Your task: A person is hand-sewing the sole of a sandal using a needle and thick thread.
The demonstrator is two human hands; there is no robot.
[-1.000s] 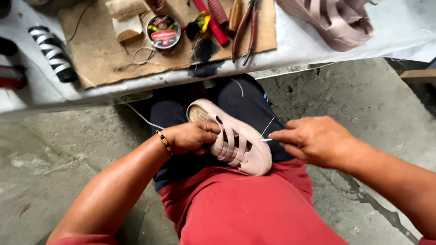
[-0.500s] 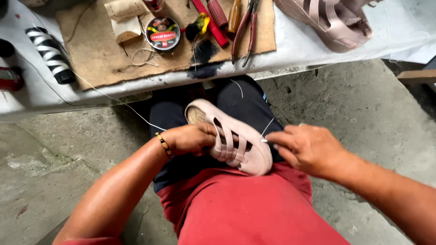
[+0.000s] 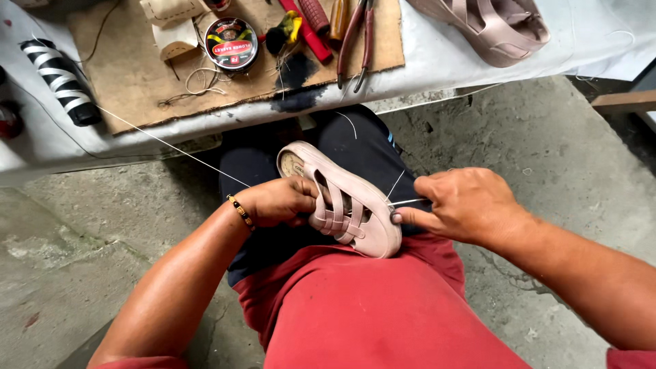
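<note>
Since half a second ago, the right hand point(image 3: 468, 205) has drawn in toward the toe of the pale pink shoe point(image 3: 342, 201), and a short length of white thread point(image 3: 408, 201) now runs taut from the shoe's sole edge into its pinched fingers; a second ago that hand sat further out with the thread slacker. To my eye a stitch is being pulled snug along the side of the shoe, though I cannot make out a needle.

Left of the shoe, the left forearm comes in low across the lap, a beaded bracelet point(image 3: 240, 210) at the wrist. The left hand point(image 3: 280, 201) is closed around the middle of the shoe, thumb over the straps, pressing it down on the dark apron over the thighs. From behind this hand another long run of thread point(image 3: 171, 145) rises up and left of the shoe toward the desk point(image 3: 437, 65).

The shoe itself lies on the lap, heel toward the desk, toe toward the red shorts.

Right of the shoe, the right hand is curled tight, thumb and forefinger pinching the thread just beside the toe, wrist bent inward, forearm stretching off to the lower right.
</note>
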